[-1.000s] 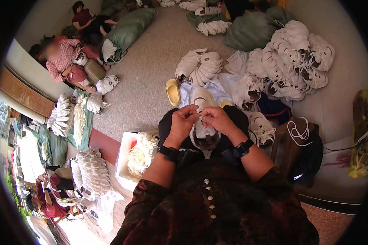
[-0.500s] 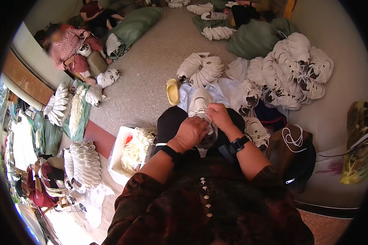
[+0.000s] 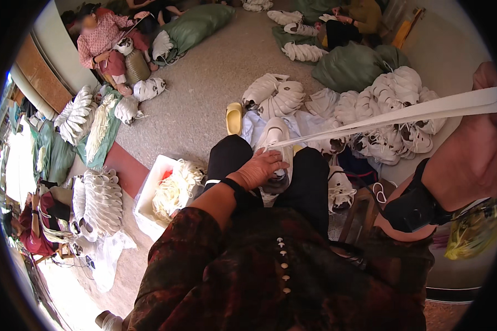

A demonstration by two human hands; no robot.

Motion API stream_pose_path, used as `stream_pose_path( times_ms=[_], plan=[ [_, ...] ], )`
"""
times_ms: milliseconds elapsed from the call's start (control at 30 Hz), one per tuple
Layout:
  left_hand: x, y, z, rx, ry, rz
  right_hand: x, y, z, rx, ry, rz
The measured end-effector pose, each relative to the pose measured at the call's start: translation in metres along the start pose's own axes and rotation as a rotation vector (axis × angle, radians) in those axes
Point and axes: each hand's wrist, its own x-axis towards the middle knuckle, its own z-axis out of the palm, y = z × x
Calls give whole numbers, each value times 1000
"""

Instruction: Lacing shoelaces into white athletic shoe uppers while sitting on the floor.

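A white shoe (image 3: 275, 133) rests between my knees, its toe pointing away from me. My left hand (image 3: 258, 168) grips it across the upper near the lace opening, fingers bent over it. A flat white shoelace (image 3: 381, 120) runs taut from the shoe out to the far right. Raised at the right rim, my right hand (image 3: 488, 91) is closed round the lace's far end, close to the camera and partly cut off. A pale blue-white cloth (image 3: 251, 127) lies just beyond the shoe.
A white box of cream laces (image 3: 143, 193) stands left of my knee. Piled white shoes (image 3: 392, 105) and a green sack (image 3: 350, 66) lie ahead right. A yellow clog (image 3: 234, 118) sits ahead. Other people, including a person in a patterned shirt (image 3: 106, 41), sit among shoes.
My right hand has swung from the shoe far out to the right and up, drawing the lace tight. My left hand stays on the shoe. The view has shifted slightly.
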Motion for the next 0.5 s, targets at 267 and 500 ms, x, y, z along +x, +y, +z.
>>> stream_pose_path(
  times_ms=[267,500],
  plan=[
    [-8,-7,-9,-856,348,-462,2,24,27,-43,-92,45],
    [20,-37,-5,-153,200,-559,4,38,44,-113,-143,90]
  ],
)
